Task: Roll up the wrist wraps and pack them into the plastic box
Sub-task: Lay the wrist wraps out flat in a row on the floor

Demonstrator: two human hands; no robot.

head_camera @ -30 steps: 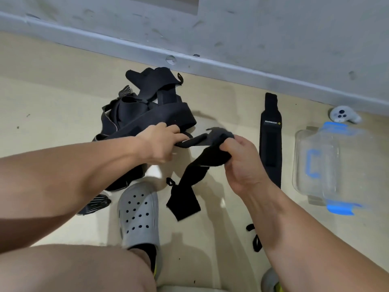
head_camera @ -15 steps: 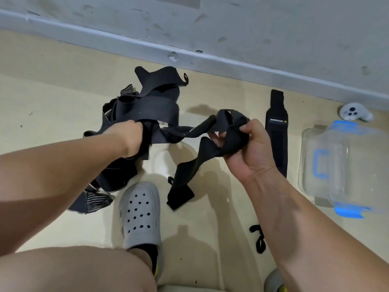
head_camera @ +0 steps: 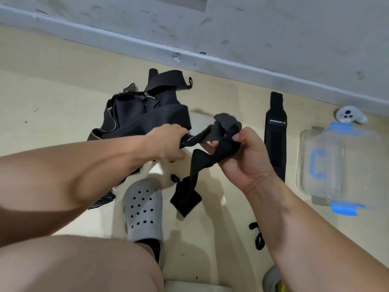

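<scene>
A black wrist wrap (head_camera: 207,157) hangs twisted between my two hands above the floor, its free end with a thumb loop dangling near the shoe. My left hand (head_camera: 166,144) grips one end of it. My right hand (head_camera: 240,152) holds the bunched middle in curled fingers. Behind my left hand lies a tangled pile of black wraps (head_camera: 145,110). Another black wrap (head_camera: 275,135) lies flat and straight to the right. The clear plastic box (head_camera: 341,165) with blue clips stands at the far right, with nothing visible inside.
My grey perforated shoe (head_camera: 143,209) is planted below the hanging wrap, my bare knee at the lower left. A white controller (head_camera: 349,116) lies by the grey wall base behind the box. A striped black item (head_camera: 103,199) lies under my left forearm.
My hands have come closer together, so the wrap between them is shorter and more bunched. My left hand has moved right, away from the pile.
</scene>
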